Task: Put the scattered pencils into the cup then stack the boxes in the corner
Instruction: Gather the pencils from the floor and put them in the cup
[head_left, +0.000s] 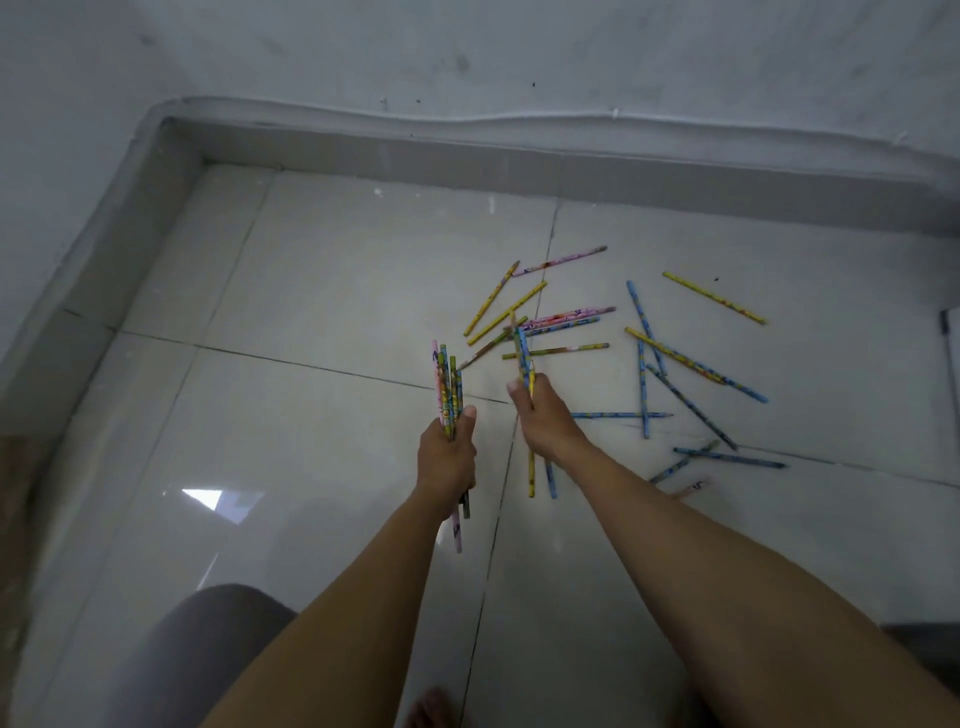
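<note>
Over the floor (311, 260), left hand (448, 458) and right hand (541, 423) each clutch pencils (448, 384)

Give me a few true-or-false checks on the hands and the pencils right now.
1. The left hand grips a bundle of pencils. True.
2. The right hand is empty. False: it grips a few pencils.
3. Loose pencils lie on the floor, mostly to the right of the hands. True.
4. All loose pencils are yellow. False: blue and pink ones lie there too.
</note>
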